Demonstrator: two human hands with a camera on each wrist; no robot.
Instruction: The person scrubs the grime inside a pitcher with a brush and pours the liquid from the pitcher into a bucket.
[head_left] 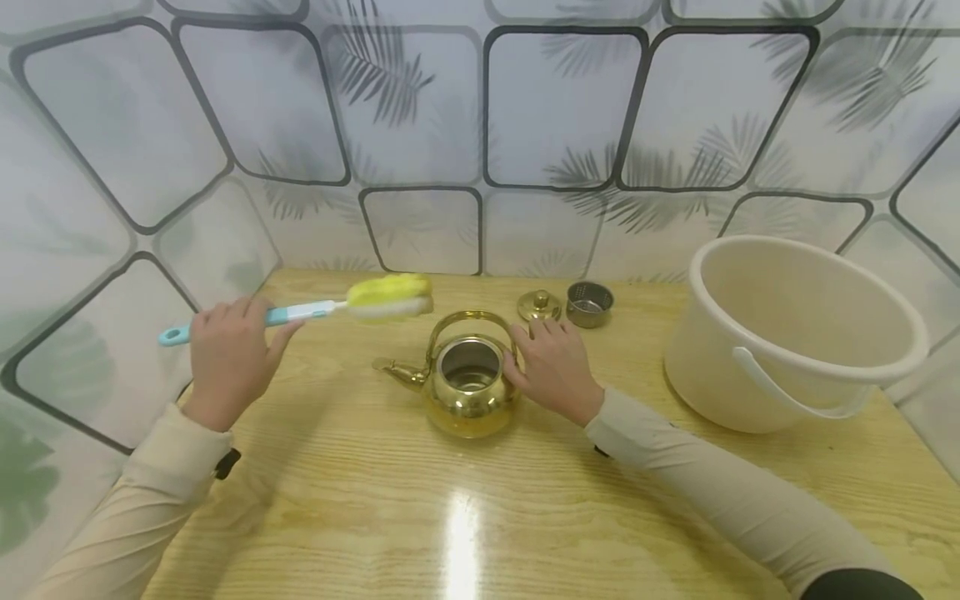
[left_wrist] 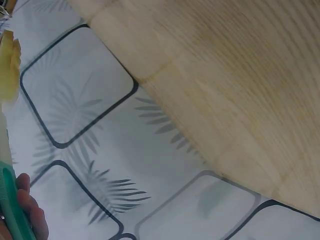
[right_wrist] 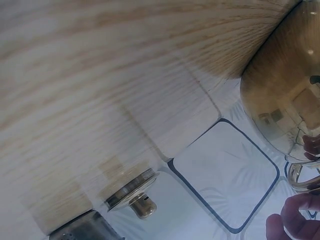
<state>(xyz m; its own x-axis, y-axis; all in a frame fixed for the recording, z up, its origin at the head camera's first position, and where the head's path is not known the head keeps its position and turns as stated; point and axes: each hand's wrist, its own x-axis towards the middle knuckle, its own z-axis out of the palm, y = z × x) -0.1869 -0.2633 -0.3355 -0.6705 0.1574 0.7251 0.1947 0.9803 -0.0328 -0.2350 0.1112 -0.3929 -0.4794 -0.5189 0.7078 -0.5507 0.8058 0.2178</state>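
My left hand (head_left: 228, 358) grips the blue-and-white handle of a bottle brush (head_left: 303, 311). The brush is held raised and nearly level, its yellow and white sponge head (head_left: 390, 296) pointing right, up and left of the kettle. A shiny gold kettle (head_left: 471, 417) stands upright on the table without its lid, spout to the left, its metal inside visible. At the kettle's right side, my right hand (head_left: 557, 367) holds the base of the raised handle between thumb and fingers. In the right wrist view, curled fingers (right_wrist: 300, 217) show beside the handle's lower end.
Behind the right hand lie the gold kettle lid (head_left: 538, 307), knob up, and a small perforated metal strainer (head_left: 588, 304). A large cream bucket (head_left: 720, 350) with a hanging handle stands at the right. A patterned wall (head_left: 420, 229) borders the wooden table (head_left: 360, 517) at the back.
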